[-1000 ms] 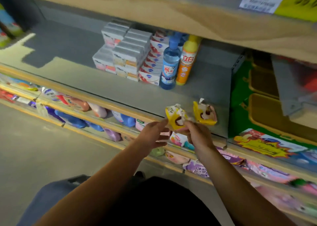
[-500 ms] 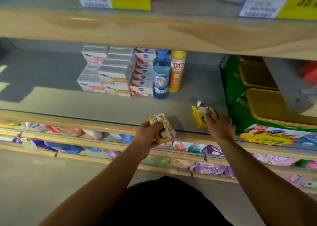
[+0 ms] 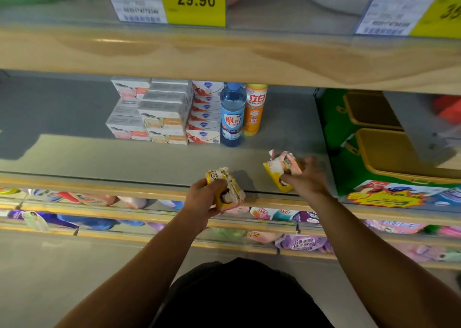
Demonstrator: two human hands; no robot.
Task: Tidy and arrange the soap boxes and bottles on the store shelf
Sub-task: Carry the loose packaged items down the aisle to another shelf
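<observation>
Left hand (image 3: 203,199): fingers grasping a yellow soap pack (image 3: 225,189) above the shelf (image 3: 124,158) near edge. Right hand (image 3: 308,179): fingers grasping a second yellow pack (image 3: 280,169), right of the first. Far: stacked soap boxes (image 3: 164,112), blue bottle (image 3: 232,115), orange bottle (image 3: 254,110).

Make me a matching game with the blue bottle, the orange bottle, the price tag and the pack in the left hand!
Things:
1. blue bottle
2. orange bottle
3. price tag
4. yellow pack

Places:
A. on the upper shelf edge, reading 29.90
B. gripped in the left hand
C. beside the red and white soap boxes
D. behind the blue bottle, to its right

Pairs: 1-C, 2-D, 3-A, 4-B
</observation>
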